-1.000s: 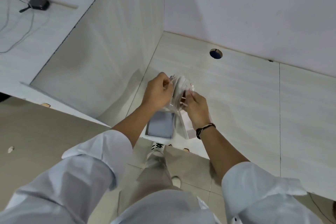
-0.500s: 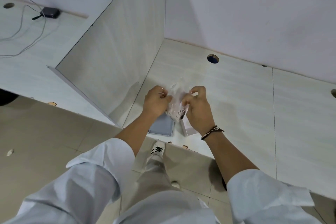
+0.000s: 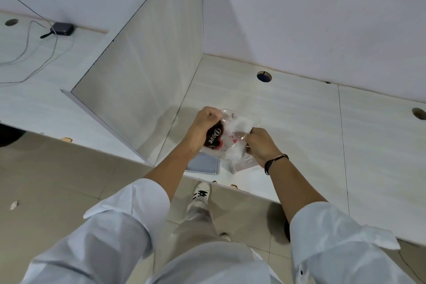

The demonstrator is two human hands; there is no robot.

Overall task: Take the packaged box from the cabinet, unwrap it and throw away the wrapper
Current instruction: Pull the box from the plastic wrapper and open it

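Above the front part of the pale desk [image 3: 299, 127], both my hands grip a clear plastic wrapper [image 3: 235, 127]. Inside it shows a dark brown package [image 3: 213, 137] with white lettering and pink marks. My left hand [image 3: 204, 125] is closed on the wrapper's left side, over the dark package. My right hand [image 3: 261, 145] pinches the wrapper's right side. The wrapper is stretched between them. Below the hands, on the desk, lie a flat grey-blue lid [image 3: 204, 165] and a white box part [image 3: 239, 166], partly hidden by my right hand.
An upright divider panel [image 3: 143, 80] stands left of the hands. The desk has round cable holes [image 3: 264, 76], and a wall rises behind it. A black adapter [image 3: 61, 29] with cables lies on the neighbouring desk at far left. Tiled floor and my shoe [image 3: 201, 193] are below.
My hands have pulled apart, stretching the wrapper wider, and the dark package with lettering has come into sight by my left hand. The view has tilted slightly.
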